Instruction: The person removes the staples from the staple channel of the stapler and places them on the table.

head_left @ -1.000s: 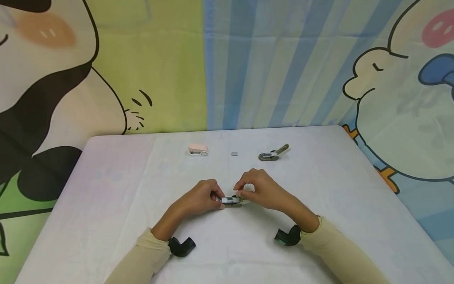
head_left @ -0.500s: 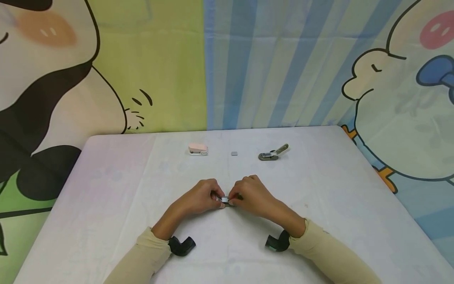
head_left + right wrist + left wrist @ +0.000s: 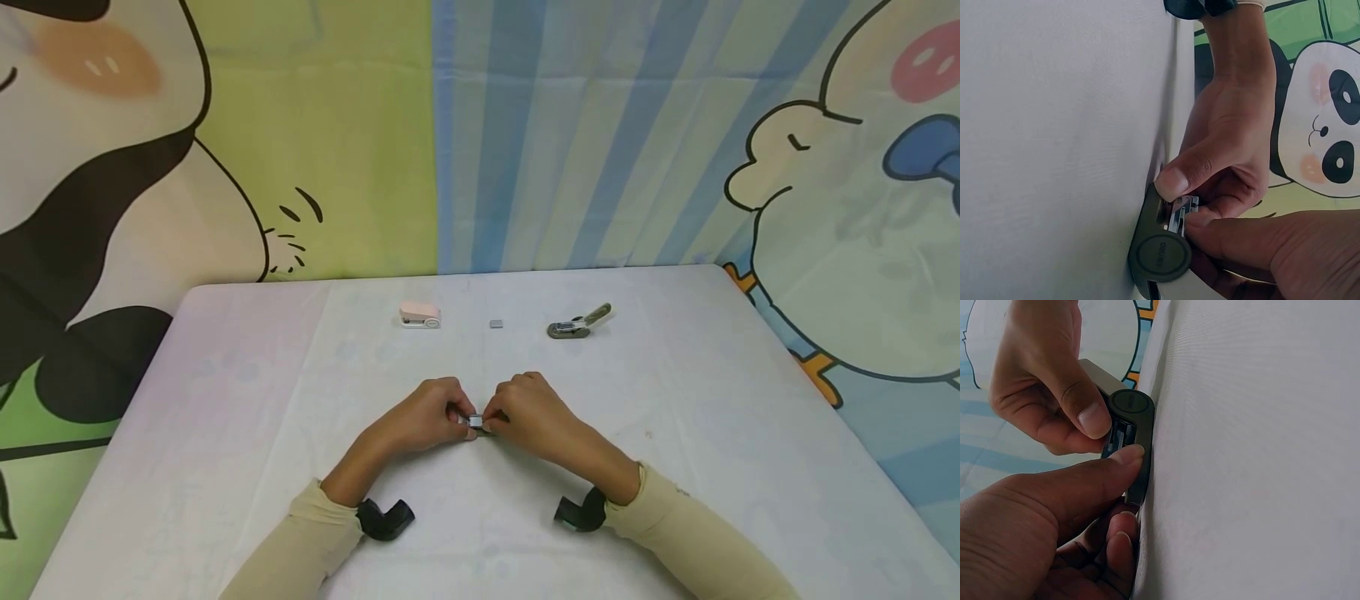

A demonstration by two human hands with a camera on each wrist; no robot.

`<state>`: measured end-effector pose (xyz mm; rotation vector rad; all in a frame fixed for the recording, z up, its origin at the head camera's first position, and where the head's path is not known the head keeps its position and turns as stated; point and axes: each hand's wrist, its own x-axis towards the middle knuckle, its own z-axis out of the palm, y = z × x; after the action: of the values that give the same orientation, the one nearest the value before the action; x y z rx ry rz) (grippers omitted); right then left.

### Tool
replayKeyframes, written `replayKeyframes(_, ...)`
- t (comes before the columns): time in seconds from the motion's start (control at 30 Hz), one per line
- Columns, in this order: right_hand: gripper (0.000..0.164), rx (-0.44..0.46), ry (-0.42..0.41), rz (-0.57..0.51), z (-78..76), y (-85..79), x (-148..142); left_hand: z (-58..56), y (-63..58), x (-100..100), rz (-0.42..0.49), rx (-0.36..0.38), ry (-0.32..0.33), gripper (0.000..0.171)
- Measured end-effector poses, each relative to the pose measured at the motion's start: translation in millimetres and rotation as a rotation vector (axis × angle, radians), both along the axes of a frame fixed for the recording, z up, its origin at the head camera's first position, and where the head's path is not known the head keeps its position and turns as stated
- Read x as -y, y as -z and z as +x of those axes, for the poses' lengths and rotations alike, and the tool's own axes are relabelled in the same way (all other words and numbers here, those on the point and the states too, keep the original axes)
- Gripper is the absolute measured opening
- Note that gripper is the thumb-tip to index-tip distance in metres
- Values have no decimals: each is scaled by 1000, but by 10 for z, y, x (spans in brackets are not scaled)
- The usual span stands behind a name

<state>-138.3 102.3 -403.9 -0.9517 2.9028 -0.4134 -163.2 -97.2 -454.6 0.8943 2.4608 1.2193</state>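
Note:
A small dark grey stapler (image 3: 476, 422) lies on the white table (image 3: 675, 400), held between both hands near the front middle. My left hand (image 3: 457, 417) pinches its left end with thumb and curled fingers. My right hand (image 3: 491, 415) pinches the other end, and the two thumbs nearly touch. In the left wrist view the stapler (image 3: 1130, 406) stands on edge against the cloth, with my left thumb (image 3: 1085, 481) on it and the right thumb (image 3: 1088, 412) above. The right wrist view shows its round end (image 3: 1161, 256) and shiny staple channel between the fingers.
At the back of the table lie a pink stapler (image 3: 418, 316), a small grey block of staples (image 3: 496, 324) and a grey-green stapler (image 3: 577, 323) standing open. A cartoon-printed curtain hangs behind the table. Black wrist cameras sit under both forearms.
My right hand has dropped and slid left against the left hand, so most of the stapler is now covered. The left hand has stayed in place.

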Motion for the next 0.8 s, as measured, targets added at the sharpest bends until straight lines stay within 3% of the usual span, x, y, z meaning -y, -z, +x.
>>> replayKeyframes(0.2,5,-45,-6,-6,24,20,-1,5,-16,-4,-5,2,-4,13)
replayKeyframes(0.6,11,-54,54,-162,-5,113,-23,-2,-28,6,-4,24,-14,14)
replayKeyframes(0.8,10,-76,18,-127,-8,112,-26,-3,-29,-3,-3,18,-8,14)
